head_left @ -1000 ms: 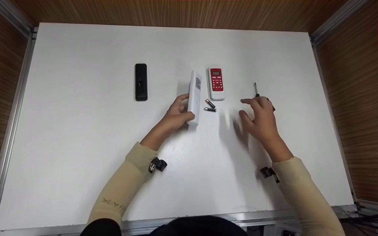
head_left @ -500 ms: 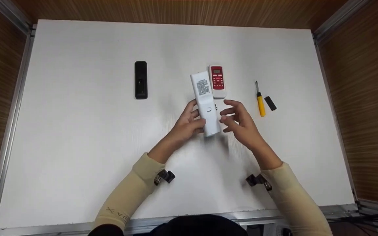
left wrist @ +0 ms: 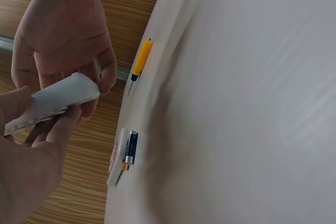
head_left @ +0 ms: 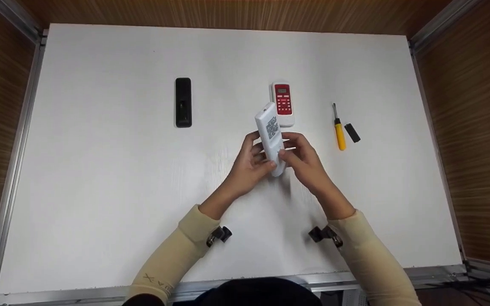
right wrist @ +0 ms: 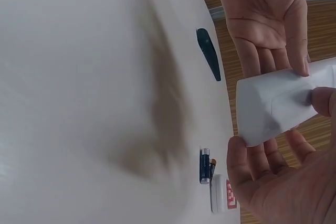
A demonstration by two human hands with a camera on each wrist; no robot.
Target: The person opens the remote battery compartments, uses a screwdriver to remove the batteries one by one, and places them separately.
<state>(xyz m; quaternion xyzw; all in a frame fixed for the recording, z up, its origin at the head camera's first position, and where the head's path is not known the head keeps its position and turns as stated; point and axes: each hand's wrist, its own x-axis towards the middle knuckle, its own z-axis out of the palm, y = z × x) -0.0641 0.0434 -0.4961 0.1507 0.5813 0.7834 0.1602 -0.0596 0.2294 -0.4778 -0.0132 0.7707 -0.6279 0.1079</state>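
Note:
A white remote control (head_left: 267, 127) is held tilted above the table, its back with a printed label turned toward me. My left hand (head_left: 247, 172) grips its lower left side, thumb on the back. From the right, my right hand (head_left: 311, 168) holds the same remote, its fingers around the edge and its thumb pressing on the battery cover (right wrist: 289, 100). The cover sits in place on the remote. On the table beyond, two small batteries (right wrist: 205, 166) lie beside a red-and-white remote (head_left: 286, 118); in the head view the hands and the held remote hide them.
To the left lies a black remote (head_left: 183, 102) with its battery bay showing. A yellow-handled screwdriver (head_left: 340, 135) is on the right, with a small black cover (head_left: 352, 132) beside it. Wood-grain walls (head_left: 228, 15) border the white table (head_left: 100, 148).
My right hand has come left from near the screwdriver and taken hold of the white remote. My left hand has turned the remote's back toward me and moved it slightly right.

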